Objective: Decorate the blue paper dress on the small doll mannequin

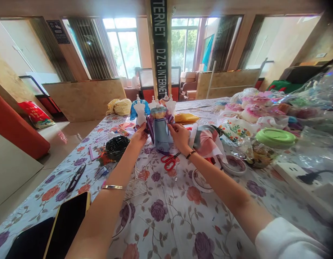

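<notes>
A small dress form in a pale blue doll dress [161, 132] stands upright at the far middle of the table, with patterned purple fabric at its sides. On its left side, my left hand [140, 134] pinches the purple fabric edge, its fingertips partly hidden. My right hand [180, 136] is closed, thumb and forefinger together at the dress's right edge. Behind stand several more white mini dress forms [140, 112], one with blue fabric. Red-handled scissors [169, 162] lie just in front of the dress.
A black basket [117, 146] and black thread snips [76, 177] lie left, with phones [69, 219] nearer. On the right are tape rolls [235, 166], a green-lidded jar [274, 144], a power strip [304, 180] and plastic-wrapped flowers [255, 108]. A rhinestone sheet [135, 187] lies centre-left.
</notes>
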{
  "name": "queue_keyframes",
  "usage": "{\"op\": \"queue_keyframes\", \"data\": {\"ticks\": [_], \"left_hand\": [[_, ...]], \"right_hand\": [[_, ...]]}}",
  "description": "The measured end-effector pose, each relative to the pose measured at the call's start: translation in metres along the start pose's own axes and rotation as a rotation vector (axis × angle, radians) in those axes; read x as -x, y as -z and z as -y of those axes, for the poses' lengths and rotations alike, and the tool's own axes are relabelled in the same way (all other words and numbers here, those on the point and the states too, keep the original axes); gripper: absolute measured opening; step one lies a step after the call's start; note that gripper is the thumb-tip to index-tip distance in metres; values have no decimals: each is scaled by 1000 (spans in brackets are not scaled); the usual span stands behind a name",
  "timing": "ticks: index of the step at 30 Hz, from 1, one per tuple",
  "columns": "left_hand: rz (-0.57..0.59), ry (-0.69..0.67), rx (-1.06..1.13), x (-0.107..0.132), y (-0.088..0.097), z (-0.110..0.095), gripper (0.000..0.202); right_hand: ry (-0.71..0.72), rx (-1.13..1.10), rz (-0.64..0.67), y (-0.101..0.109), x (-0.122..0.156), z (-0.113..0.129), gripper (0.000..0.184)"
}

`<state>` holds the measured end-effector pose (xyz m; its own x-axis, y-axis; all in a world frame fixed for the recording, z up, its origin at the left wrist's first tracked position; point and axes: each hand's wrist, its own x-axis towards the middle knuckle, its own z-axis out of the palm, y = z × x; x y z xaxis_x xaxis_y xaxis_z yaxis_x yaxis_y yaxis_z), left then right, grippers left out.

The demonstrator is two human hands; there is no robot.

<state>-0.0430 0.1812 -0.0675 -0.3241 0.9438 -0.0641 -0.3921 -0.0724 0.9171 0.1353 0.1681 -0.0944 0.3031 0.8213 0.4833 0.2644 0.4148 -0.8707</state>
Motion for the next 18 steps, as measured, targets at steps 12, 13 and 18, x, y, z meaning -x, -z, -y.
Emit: {"op": "queue_keyframes", "data": {"ticks": [12, 13, 18], "left_hand": [[-31, -44, 66, 11, -2, 0, 30], [-33, -49, 66, 11, -2, 1, 31], [-35, -57, 68, 14, -3, 2, 32]], "right_hand": [[-181, -245, 222, 8, -11, -8, 24], [-210, -287, 259, 11, -11, -9, 25], [-345, -399, 466, 17, -14, -12, 26]]}}
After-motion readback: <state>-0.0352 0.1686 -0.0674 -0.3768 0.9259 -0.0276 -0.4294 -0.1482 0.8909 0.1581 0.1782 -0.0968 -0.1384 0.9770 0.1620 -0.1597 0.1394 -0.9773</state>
